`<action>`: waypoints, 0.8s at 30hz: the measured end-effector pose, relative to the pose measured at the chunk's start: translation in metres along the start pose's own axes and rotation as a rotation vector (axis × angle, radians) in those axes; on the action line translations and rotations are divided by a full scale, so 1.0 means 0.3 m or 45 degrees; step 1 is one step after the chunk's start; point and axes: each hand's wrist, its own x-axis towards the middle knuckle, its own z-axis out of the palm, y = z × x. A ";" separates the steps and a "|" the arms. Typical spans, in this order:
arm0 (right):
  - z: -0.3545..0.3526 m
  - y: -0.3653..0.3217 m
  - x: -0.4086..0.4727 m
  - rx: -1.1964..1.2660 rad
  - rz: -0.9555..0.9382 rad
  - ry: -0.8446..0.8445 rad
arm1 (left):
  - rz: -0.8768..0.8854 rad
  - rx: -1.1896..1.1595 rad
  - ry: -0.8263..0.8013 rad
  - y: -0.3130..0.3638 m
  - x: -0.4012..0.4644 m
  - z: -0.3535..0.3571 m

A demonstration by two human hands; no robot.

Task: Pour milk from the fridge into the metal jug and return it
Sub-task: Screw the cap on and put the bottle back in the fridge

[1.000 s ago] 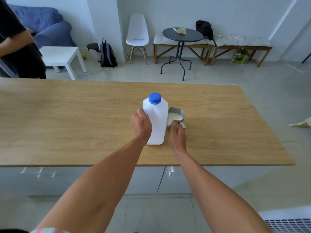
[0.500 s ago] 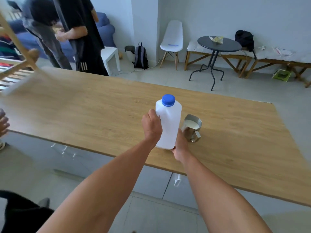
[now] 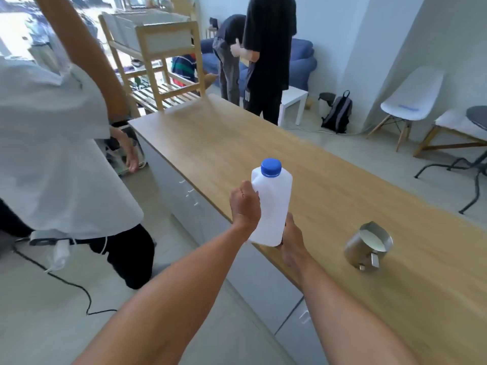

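I hold a white milk bottle (image 3: 274, 204) with a blue cap upright in the air, over the near edge of the wooden counter (image 3: 329, 191). My left hand (image 3: 245, 204) grips its left side. My right hand (image 3: 291, 241) supports it from below and behind. The metal jug (image 3: 367, 246), with milk inside, stands on the counter to the right, apart from both hands, its handle facing me.
A person in a white shirt (image 3: 52, 154) stands close on my left with an arm raised. Two people in black (image 3: 258, 54) stand beyond the counter's far end. A wooden shelf rack (image 3: 158, 61), white chair (image 3: 411, 98) and backpack (image 3: 338, 114) lie further off.
The bottle has been lifted off the counter and carried left, away from the jug. My view has swung left, bringing the person in white and the shelf rack into sight.
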 end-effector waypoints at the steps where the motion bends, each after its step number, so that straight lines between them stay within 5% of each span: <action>1: 0.040 -0.003 0.001 -0.029 0.007 -0.041 | 0.010 0.000 0.042 0.008 0.008 -0.041; 24: 1.381 0.394 -0.649 -0.339 0.137 -0.867 | 0.149 0.003 0.995 0.090 -0.185 -1.571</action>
